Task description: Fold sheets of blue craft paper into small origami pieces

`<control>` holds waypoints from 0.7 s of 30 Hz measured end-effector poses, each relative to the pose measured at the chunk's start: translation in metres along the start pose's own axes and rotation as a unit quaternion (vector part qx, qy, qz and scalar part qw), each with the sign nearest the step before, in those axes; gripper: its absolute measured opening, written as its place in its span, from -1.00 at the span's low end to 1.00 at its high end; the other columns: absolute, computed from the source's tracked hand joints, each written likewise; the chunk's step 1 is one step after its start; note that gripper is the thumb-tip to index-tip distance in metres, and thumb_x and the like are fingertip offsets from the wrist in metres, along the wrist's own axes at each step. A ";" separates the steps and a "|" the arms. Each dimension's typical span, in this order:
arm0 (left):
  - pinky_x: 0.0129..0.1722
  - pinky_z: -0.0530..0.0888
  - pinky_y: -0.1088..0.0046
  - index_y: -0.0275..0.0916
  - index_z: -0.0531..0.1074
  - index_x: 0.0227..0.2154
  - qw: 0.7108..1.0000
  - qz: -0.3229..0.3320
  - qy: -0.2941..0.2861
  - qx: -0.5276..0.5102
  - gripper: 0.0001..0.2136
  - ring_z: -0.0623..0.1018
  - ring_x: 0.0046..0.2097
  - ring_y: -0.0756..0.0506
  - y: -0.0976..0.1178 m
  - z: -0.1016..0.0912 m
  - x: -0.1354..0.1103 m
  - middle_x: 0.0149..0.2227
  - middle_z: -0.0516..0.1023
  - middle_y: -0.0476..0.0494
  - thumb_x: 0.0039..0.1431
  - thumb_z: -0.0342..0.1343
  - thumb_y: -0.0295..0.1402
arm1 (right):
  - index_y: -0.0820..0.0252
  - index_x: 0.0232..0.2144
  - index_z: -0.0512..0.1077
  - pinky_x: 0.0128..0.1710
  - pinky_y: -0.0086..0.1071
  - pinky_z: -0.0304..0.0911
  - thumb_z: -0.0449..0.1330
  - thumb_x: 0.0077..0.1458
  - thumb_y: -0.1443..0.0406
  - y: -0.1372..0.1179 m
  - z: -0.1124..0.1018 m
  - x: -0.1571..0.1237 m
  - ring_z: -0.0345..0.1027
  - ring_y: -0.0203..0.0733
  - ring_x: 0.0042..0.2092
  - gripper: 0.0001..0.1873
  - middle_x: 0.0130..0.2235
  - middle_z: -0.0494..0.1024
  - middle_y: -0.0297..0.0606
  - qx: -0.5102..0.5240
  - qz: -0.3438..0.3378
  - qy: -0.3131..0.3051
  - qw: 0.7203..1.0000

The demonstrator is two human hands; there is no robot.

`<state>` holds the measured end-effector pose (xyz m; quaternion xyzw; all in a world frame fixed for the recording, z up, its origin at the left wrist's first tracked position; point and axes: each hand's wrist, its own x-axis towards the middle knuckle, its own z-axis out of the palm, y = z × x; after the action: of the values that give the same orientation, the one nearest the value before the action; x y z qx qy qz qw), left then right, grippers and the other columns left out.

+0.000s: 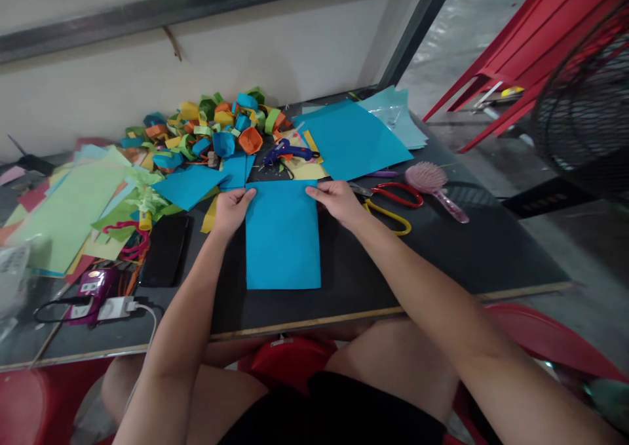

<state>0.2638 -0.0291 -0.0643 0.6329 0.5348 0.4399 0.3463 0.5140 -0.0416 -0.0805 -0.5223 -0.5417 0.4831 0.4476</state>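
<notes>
A blue sheet of paper lies in front of me near the table's front edge. My left hand pinches its far left corner, thumb on top. At the far right corner, my right hand grips the same sheet between thumb and fingers. Beyond the sheet rests a dark blue glue gun. Scissors with one red and one yellow handle lie just right of my right hand. Cut blue paper pieces are close to my left hand.
Folded paper pieces in several colours are heaped against the wall. A larger blue sheet and a pink hairbrush lie to the right. On the left are a black phone, a purple power socket and coloured papers. A fan stands right.
</notes>
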 end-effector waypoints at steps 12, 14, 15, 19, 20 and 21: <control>-0.58 -0.04 0.46 -0.20 -0.02 -0.68 0.998 0.035 0.053 -0.011 -0.47 -0.02 -0.55 0.07 -0.004 -0.001 0.003 -0.61 -0.09 0.07 0.09 0.16 -0.03 | 0.12 -0.60 0.45 -0.41 -0.29 0.20 0.35 -0.14 -0.08 -0.002 -0.001 -0.006 0.29 -0.18 -0.40 -0.58 -0.58 0.39 -0.29 -0.007 -0.003 -0.013 1.000; -0.56 -0.04 0.44 -0.20 -0.03 -0.68 0.996 0.052 0.072 -0.001 -0.48 -0.02 -0.54 0.06 -0.001 -0.003 0.003 -0.61 -0.09 0.07 0.11 0.15 -0.05 | 0.13 -0.55 0.49 -0.40 -0.28 0.22 0.36 -0.17 -0.08 -0.002 -0.001 -0.007 0.30 -0.17 -0.40 -0.59 -0.57 0.41 -0.30 -0.006 0.008 -0.026 1.000; -0.56 -0.04 0.44 -0.20 -0.03 -0.68 0.995 0.059 0.082 0.005 -0.48 -0.02 -0.54 0.06 0.001 -0.003 0.002 -0.61 -0.10 0.06 0.12 0.14 -0.06 | 0.13 -0.54 0.50 -0.40 -0.28 0.23 0.37 -0.18 -0.08 -0.002 -0.001 -0.007 0.30 -0.17 -0.40 -0.59 -0.56 0.41 -0.30 -0.008 0.012 -0.032 0.999; -0.54 -0.04 0.43 -0.21 -0.03 -0.68 0.991 0.069 0.115 0.024 -0.49 -0.02 -0.53 0.05 0.004 -0.005 0.001 -0.62 -0.10 0.06 0.16 0.12 -0.08 | 0.15 -0.54 0.50 -0.37 -0.28 0.25 0.36 -0.14 -0.03 -0.002 0.000 -0.008 0.32 -0.20 -0.40 -0.62 -0.55 0.43 -0.31 -0.016 0.006 -0.040 0.999; -0.54 -0.04 0.43 -0.21 -0.03 -0.67 0.989 0.070 0.125 0.025 -0.49 -0.02 -0.54 0.05 0.003 -0.005 0.001 -0.62 -0.10 0.06 0.16 0.12 -0.08 | 0.15 -0.54 0.50 -0.36 -0.27 0.26 0.36 -0.13 -0.02 -0.002 0.000 -0.009 0.33 -0.20 -0.39 -0.64 -0.55 0.43 -0.30 -0.014 0.009 -0.050 0.999; -0.54 -0.04 0.43 -0.21 -0.04 -0.67 0.988 0.072 0.135 0.026 -0.49 -0.02 -0.54 0.05 0.001 -0.005 0.002 -0.62 -0.10 0.07 0.16 0.12 -0.08 | 0.16 -0.54 0.50 -0.36 -0.27 0.27 0.36 -0.13 -0.01 -0.002 0.000 -0.009 0.34 -0.19 -0.39 -0.64 -0.55 0.43 -0.30 -0.013 0.013 -0.062 0.998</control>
<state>0.2595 -0.0279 -0.0608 0.6131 0.5413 0.5310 0.2215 0.5142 -0.0503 -0.0781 -0.5045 -0.5678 0.5133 0.3995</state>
